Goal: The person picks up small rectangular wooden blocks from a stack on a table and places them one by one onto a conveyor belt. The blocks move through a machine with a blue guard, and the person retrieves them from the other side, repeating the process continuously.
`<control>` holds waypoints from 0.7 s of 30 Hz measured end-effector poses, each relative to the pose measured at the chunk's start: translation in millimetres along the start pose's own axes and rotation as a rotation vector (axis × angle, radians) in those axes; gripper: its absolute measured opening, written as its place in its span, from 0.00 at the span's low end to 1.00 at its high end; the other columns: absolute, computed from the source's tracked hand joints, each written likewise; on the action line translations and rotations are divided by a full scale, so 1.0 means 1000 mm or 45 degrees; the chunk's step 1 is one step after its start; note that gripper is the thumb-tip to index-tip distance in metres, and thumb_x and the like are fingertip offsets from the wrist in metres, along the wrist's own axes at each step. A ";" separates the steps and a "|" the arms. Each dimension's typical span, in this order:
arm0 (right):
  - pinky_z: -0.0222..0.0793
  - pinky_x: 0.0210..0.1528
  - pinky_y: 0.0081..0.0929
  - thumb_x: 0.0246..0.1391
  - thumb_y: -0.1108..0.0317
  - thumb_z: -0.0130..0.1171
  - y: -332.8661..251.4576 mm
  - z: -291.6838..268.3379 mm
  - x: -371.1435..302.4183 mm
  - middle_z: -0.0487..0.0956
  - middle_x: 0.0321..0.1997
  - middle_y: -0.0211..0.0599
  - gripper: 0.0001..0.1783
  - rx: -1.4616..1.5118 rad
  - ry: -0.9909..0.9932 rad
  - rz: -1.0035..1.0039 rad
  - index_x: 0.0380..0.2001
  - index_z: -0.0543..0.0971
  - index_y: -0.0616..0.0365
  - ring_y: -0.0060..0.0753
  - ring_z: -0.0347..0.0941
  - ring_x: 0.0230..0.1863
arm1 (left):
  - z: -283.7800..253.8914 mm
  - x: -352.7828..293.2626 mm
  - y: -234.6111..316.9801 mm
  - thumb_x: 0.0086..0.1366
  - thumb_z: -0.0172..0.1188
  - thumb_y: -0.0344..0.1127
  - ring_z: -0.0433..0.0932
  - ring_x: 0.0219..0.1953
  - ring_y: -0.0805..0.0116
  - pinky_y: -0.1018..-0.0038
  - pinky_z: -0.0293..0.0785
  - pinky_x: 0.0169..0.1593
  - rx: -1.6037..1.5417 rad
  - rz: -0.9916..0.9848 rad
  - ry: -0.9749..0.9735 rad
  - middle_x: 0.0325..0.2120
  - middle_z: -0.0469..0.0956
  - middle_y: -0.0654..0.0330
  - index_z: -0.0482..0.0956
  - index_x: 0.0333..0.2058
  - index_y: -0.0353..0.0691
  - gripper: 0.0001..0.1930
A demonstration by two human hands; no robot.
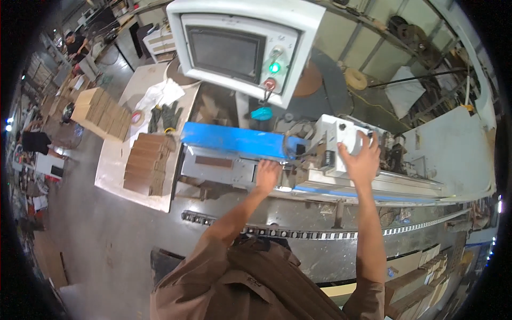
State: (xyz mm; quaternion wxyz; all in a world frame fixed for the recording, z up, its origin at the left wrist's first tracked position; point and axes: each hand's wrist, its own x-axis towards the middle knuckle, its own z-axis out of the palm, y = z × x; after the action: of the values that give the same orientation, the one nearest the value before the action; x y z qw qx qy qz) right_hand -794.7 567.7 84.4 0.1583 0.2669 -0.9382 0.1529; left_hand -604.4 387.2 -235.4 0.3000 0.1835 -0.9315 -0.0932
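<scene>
My left hand (268, 175) is at the front edge of a long machine, just below the right part of a blue beam (232, 141). Its fingers are bent together against the metal there; what they grip, if anything, I cannot make out. Farther right, my right hand (364, 161) lies on a white box-shaped machine head (333, 143), with thumb and fingers spread over its face. A black knob (329, 158) sits low on that head, left of the hand. Left of my left hand, a flat brown strip (214, 161) lies on the grey machine bed (200, 172).
A control panel (226, 53) with a dark screen and a lit green button stands behind the beam. On the metal table (112, 176) at left are stacked brown blocks (146, 162), gloves (165, 117) and tape (137, 118). A cable chain (320, 234) runs before me. Other people work far left.
</scene>
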 end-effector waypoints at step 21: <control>0.69 0.68 0.58 0.47 0.28 0.72 0.003 -0.001 -0.003 0.65 0.77 0.56 0.48 0.052 0.024 0.038 0.64 0.79 0.47 0.65 0.69 0.69 | -0.168 -0.024 -0.137 0.65 0.66 0.38 0.74 0.60 0.52 0.47 0.59 0.70 0.331 -0.156 -0.405 0.53 0.79 0.53 0.82 0.58 0.44 0.23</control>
State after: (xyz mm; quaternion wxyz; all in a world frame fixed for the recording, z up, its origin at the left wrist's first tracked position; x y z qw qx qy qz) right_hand -793.5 571.5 83.2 0.1592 0.2547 -0.9373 0.1770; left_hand -447.0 260.5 -152.2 0.1168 0.2598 -0.9584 -0.0181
